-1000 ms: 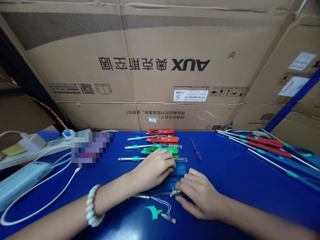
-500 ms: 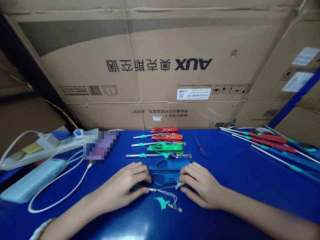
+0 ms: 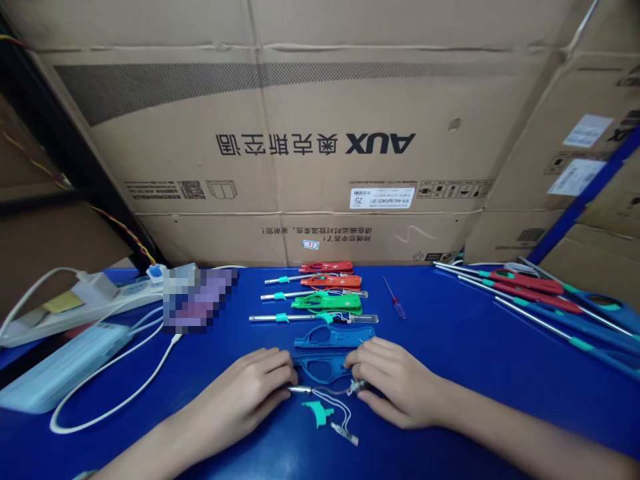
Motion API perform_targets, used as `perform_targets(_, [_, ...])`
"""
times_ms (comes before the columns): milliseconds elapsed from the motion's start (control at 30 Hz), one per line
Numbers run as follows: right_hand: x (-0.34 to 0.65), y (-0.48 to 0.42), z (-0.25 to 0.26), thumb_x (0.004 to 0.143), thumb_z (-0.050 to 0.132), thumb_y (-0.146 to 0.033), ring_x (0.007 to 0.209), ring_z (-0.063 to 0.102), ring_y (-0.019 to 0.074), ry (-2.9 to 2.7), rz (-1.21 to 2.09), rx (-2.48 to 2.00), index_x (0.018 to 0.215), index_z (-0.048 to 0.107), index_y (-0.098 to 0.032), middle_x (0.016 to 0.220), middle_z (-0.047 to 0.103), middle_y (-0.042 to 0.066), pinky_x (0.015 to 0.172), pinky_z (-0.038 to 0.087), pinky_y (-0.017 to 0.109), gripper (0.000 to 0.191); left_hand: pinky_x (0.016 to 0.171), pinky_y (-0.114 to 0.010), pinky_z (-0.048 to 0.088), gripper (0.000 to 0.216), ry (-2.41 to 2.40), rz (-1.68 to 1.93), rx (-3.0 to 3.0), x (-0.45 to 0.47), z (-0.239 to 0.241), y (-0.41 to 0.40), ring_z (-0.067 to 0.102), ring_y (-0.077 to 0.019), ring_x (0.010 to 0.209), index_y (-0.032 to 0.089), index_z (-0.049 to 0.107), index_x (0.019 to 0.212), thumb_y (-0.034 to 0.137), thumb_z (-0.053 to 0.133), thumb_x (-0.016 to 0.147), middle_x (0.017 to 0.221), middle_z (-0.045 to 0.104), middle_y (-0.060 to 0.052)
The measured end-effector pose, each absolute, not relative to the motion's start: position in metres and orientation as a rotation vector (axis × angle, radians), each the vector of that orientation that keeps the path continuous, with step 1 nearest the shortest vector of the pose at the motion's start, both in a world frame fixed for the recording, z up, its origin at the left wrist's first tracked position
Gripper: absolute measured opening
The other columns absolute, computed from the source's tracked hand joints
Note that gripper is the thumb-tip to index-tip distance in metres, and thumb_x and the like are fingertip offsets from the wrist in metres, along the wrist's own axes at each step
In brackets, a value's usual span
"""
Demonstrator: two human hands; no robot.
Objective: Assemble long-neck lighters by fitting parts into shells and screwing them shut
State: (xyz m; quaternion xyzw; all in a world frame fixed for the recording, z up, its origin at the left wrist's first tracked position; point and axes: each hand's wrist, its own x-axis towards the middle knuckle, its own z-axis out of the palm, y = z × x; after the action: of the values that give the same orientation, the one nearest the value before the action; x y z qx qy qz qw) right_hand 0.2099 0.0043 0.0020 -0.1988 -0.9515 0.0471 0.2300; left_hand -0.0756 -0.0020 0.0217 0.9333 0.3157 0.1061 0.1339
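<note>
Both hands rest low on the blue worktop (image 3: 450,347) — the left hand (image 3: 250,387) curled, fingertips pinching the end of a thin metal tube (image 3: 299,389), the right hand (image 3: 395,383) half closed over a small metal part (image 3: 358,387) trailing white wires (image 3: 334,404). Between them lies a blue handle shell (image 3: 325,363); a teal trigger piece (image 3: 317,412) sits just below — finished lighters (image 3: 325,293) lie in a row behind.

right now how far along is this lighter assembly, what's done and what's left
Looks done: four lighters lie in a row behind. In hand: the left hand holds a metal tube, the right hand pinches a small wired part beside the open blue shell. Left: the teal trigger lies loose.
</note>
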Motion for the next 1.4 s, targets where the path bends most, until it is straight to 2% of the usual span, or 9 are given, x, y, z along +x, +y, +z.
perform_targets(167, [0.214, 0.007, 0.002, 0.089, 0.04, -0.02, 0.078, 0.052, 0.0187, -2.606, 0.113, -0.543, 0.091, 0.05, -0.017, 0.09, 0.061, 0.01, 0.072, 0.042, 0.033, 0.01, 0.075, -0.027, 0.044, 0.017, 0.912, 0.302, 2.711, -0.066, 0.024, -0.005, 0.054, -0.0178, 0.082, 0.02, 0.055, 0.095, 0.009, 0.042, 0.092, 0.092, 0.058, -0.003])
perform_targets(600, [0.223, 0.009, 0.007, 0.091, 0.037, -0.021, 0.086, 0.058, 0.0191, -2.65, 0.204, -0.506, 0.094, 0.047, -0.018, 0.093, 0.062, 0.011, 0.076, 0.045, 0.032, 0.011, 0.072, -0.026, 0.046, 0.017, 0.886, 0.369, 2.711, -0.061, 0.022, -0.004, 0.055, -0.0172, 0.08, 0.018, 0.056, 0.096, 0.013, 0.039, 0.094, 0.089, 0.057, -0.005])
perform_targets(900, [0.226, 0.013, 0.012, 0.094, 0.032, -0.024, 0.08, 0.057, 0.0198, -2.637, 0.232, -0.468, 0.093, 0.047, -0.018, 0.085, 0.061, 0.01, 0.073, 0.045, 0.034, 0.016, 0.068, -0.024, 0.047, 0.018, 0.885, 0.406, 2.695, -0.059, 0.026, -0.004, 0.057, -0.0157, 0.077, 0.019, 0.054, 0.101, 0.013, 0.039, 0.095, 0.092, 0.057, -0.004])
perform_targets(1133, [0.23, 0.017, 0.02, 0.097, 0.035, -0.025, 0.069, 0.054, 0.0178, -2.449, 0.039, -0.659, 0.095, 0.051, -0.016, 0.077, 0.061, 0.007, 0.066, 0.044, 0.032, 0.018, 0.07, -0.027, 0.048, 0.019, 0.882, 0.505, 2.752, -0.056, 0.041, 0.005, 0.057, -0.0166, 0.079, 0.018, 0.055, 0.103, 0.015, 0.037, 0.096, 0.093, 0.057, -0.005])
perform_targets(1300, [0.233, 0.017, 0.023, 0.1, 0.033, -0.025, 0.076, 0.059, 0.0181, -2.39, -0.054, -0.733, 0.103, 0.052, -0.016, 0.085, 0.065, 0.007, 0.069, 0.046, 0.031, 0.021, 0.078, -0.028, 0.048, 0.017, 0.884, 0.643, 2.672, -0.056, 0.04, 0.009, 0.058, -0.0163, 0.086, 0.019, 0.055, 0.105, 0.016, 0.041, 0.096, 0.097, 0.06, -0.004])
perform_targets(1400, [0.232, 0.016, 0.024, 0.1, 0.033, -0.024, 0.079, 0.061, 0.0185, -2.361, -0.035, -0.78, 0.105, 0.051, -0.017, 0.089, 0.067, 0.007, 0.071, 0.047, 0.031, 0.02, 0.084, -0.03, 0.047, 0.023, 0.882, 0.718, 2.682, -0.058, 0.034, 0.009, 0.058, -0.0167, 0.093, 0.021, 0.051, 0.117, 0.015, 0.041, 0.097, 0.103, 0.061, -0.005])
